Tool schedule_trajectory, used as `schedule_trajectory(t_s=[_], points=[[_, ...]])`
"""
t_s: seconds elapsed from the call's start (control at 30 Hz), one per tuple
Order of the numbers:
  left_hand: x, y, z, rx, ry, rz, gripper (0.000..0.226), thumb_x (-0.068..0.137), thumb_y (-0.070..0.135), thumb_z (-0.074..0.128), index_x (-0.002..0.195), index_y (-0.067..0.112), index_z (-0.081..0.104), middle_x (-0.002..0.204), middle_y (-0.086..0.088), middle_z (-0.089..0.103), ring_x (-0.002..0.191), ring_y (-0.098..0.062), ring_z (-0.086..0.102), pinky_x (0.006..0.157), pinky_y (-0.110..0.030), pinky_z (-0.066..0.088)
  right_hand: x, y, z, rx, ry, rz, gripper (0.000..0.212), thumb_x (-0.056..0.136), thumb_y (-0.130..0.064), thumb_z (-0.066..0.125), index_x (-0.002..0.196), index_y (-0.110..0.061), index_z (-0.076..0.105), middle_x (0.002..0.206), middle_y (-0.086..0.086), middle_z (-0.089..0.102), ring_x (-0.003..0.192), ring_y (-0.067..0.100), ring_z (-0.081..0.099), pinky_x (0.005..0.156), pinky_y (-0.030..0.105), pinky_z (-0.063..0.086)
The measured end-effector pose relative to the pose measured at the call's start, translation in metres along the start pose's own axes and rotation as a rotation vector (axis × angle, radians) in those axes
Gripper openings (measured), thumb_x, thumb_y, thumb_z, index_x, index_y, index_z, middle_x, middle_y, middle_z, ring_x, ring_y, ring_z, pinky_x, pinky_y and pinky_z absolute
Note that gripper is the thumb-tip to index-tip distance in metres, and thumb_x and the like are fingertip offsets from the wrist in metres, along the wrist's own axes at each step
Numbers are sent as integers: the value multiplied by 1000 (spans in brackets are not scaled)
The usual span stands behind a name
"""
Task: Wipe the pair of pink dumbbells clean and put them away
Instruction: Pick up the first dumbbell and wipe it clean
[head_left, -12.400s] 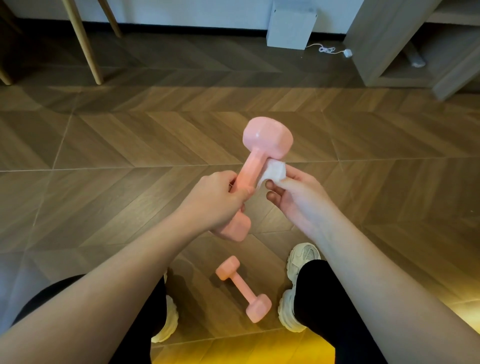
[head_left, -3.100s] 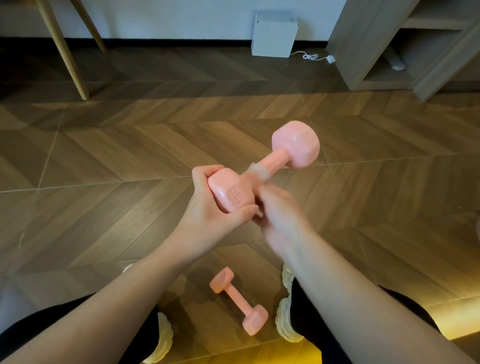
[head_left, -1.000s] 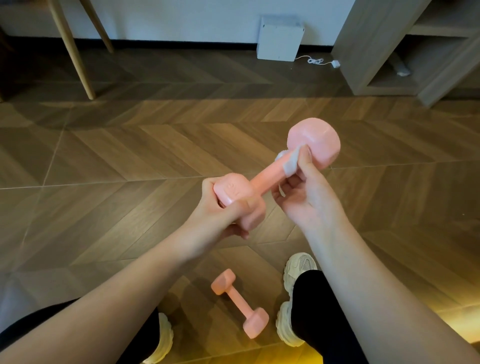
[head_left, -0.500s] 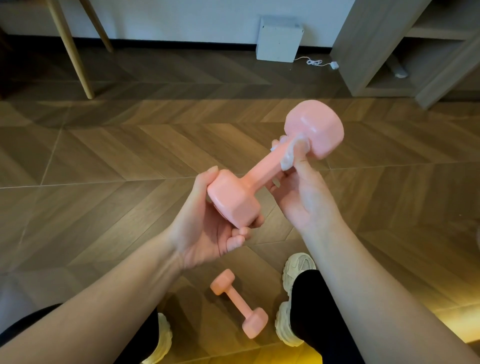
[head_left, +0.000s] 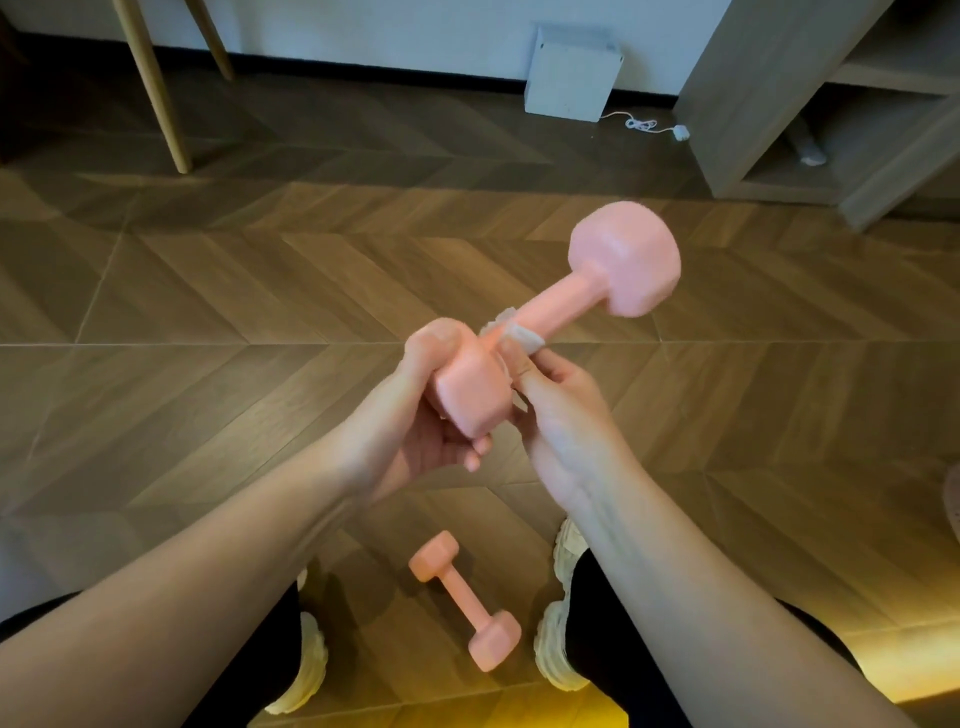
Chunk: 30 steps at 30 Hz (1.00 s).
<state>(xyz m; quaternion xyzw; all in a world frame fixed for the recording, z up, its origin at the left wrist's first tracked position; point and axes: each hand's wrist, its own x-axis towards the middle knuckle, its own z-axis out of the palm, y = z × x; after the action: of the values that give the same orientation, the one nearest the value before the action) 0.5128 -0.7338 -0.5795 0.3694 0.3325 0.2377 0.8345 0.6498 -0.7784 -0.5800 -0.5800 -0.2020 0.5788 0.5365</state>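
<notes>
I hold one pink dumbbell (head_left: 582, 291) in the air, its far head pointing up and to the right. My left hand (head_left: 410, 421) grips its near head from the left and below. My right hand (head_left: 561, 410) pinches a small white wipe (head_left: 514, 335) wrapped round the handle, right beside the near head. The second pink dumbbell (head_left: 462, 600) lies on the wooden floor between my feet.
White shoes (head_left: 558, 623) flank the floor dumbbell. A low open wooden shelf unit (head_left: 810, 98) stands at the far right, a white box (head_left: 571, 73) with a cable by the wall, and wooden furniture legs (head_left: 156, 88) at the far left.
My right hand has slid the wipe down the handle from the far head to beside the near head. The left hand has closed round the near head again.
</notes>
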Motion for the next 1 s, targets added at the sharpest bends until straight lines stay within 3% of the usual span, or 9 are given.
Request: schedule_trajectory(t_s=[0.1,0.2,0.3,0.4,0.5,0.6,0.7,0.83,1.0], points=[[5,-5,1,183,67,141,71,70,54,61,118,4,46,93,-17,60,60,-21,58,49,-33,48,-1,-2,-2,77,-7,15,27,66,-39,72,84,-22,80,96,-3,77,83,7,70,79,32,56],[6,-12,-1,444,173,300,65,63,52,69,110,25,34,112,-5,47,75,-2,64,55,-26,52,-1,-5,-1,92,50,26,42,65,-40,72,100,-17,77,100,-1,77,92,10,71,84,32,56],[5,-18,-4,642,162,487,60,69,44,74,108,34,30,108,14,49,87,4,61,62,-15,50,-2,-7,0,96,97,51,54,62,-42,72,109,-16,74,100,-1,77,95,12,71,73,25,53],[6,-19,-7,816,187,619,64,72,42,74,114,33,27,101,32,49,88,-1,60,63,-13,48,-2,-8,-2,81,133,61,60,60,-45,72,113,-17,72,103,0,76,100,15,69,82,30,53],[5,-19,-11,1019,201,682,76,72,52,73,125,33,23,108,20,46,89,-5,57,67,-15,46,-1,-8,-4,161,153,79,54,61,-44,75,106,-14,74,102,3,75,98,18,68,86,32,53],[3,-17,-12,1207,220,726,87,73,55,69,133,7,29,115,1,45,86,-13,55,66,-27,49,3,-9,-6,242,192,108,44,65,-41,77,98,-14,74,97,4,71,94,19,65,85,33,49],[1,-11,-11,1388,219,828,80,75,50,71,132,11,31,121,-15,47,87,-25,58,58,-40,51,10,-11,-9,317,252,145,30,78,-36,77,98,-15,73,98,3,72,95,16,66,83,31,47],[1,-7,-11,1567,260,977,72,75,37,80,127,14,35,122,-23,52,92,-30,59,61,-24,38,16,-20,-13,454,320,160,22,84,-32,76,98,-17,70,80,-2,72,79,11,65,67,27,46],[3,-10,-16,1707,212,1074,76,71,27,86,126,14,36,130,-20,44,102,-35,57,69,-32,49,23,-30,-22,641,397,208,25,86,-30,76,104,-13,70,81,0,72,76,13,64,64,27,46]])
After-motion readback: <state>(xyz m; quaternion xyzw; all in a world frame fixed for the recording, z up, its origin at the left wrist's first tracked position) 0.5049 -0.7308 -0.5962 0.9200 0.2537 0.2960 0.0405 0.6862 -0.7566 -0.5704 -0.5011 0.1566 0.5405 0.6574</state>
